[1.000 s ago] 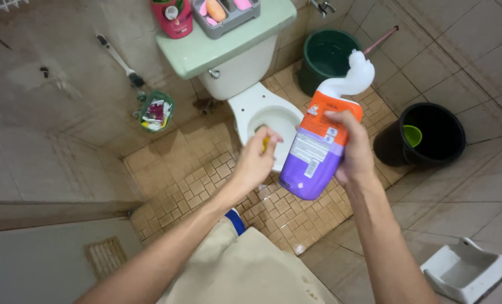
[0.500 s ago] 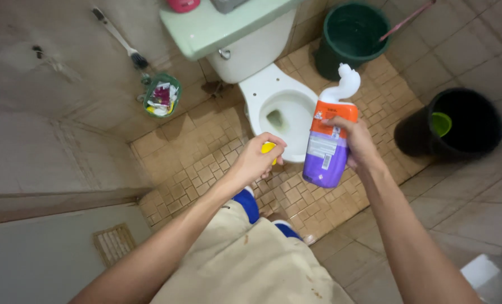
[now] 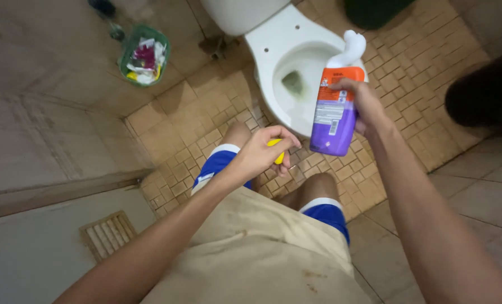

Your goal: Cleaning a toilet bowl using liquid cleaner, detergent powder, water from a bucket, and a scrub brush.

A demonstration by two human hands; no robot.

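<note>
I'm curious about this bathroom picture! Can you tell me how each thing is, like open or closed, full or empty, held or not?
Cleaner bottle: upright, cap off, held by the right hand.
Yellow cap: off the bottle, held in the left hand.
Toilet bowl: open, no lid or seat down.
Green bin: open, holding trash.
Floor drain grate: in place, shut.

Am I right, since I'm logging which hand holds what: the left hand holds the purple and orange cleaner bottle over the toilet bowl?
Not quite: the head view shows the right hand holding the purple and orange cleaner bottle over the toilet bowl. The left hand holds a small yellow cap.
</note>
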